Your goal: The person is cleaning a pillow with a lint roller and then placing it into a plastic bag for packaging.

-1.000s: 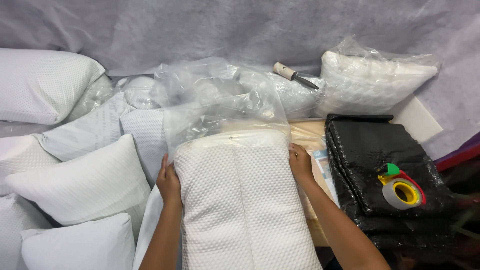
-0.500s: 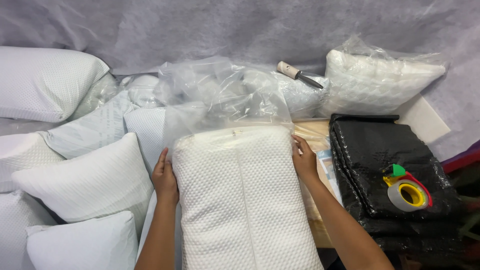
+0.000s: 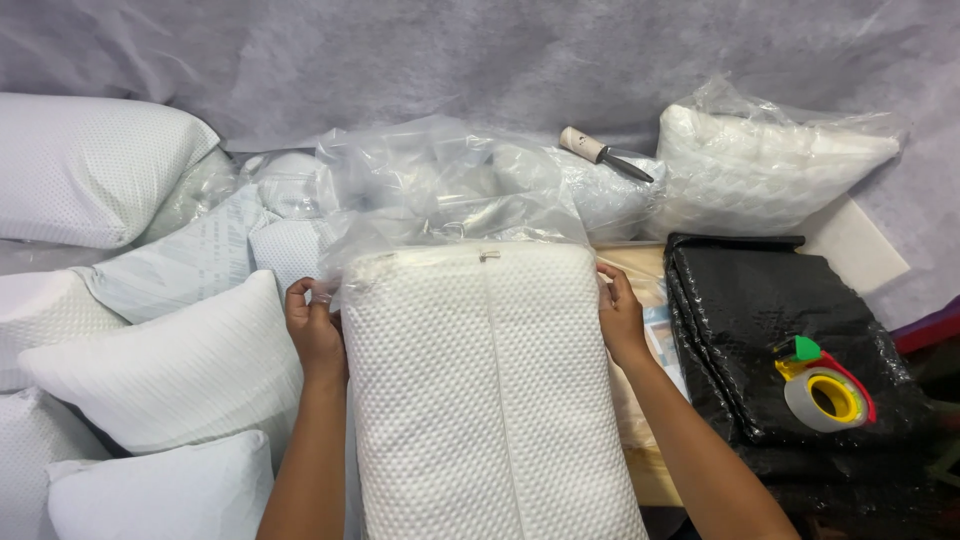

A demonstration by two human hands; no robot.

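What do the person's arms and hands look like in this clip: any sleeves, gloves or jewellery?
Both forearms are bare as far as the frame shows; no sleeve edge is in view. The left hand and the right hand wear no gloves, and no ring, watch or bracelet can be seen on the visible fingers and wrists. No markings or tape show on either arm.

Two forearms enter from the lower edge of the view, each ending in a hand. Left hand (image 3: 315,330): bare, no glove, no ring or bracelet seen on the parts that show. Right hand (image 3: 622,318): likewise bare, no watch, no band at the wrist. Both forearms are uncovered up to the frame edge; no sleeve or cuff appears. Fingers (image 3: 300,293) of the left hand show short nails without visible polish. No marks or dressings noted.
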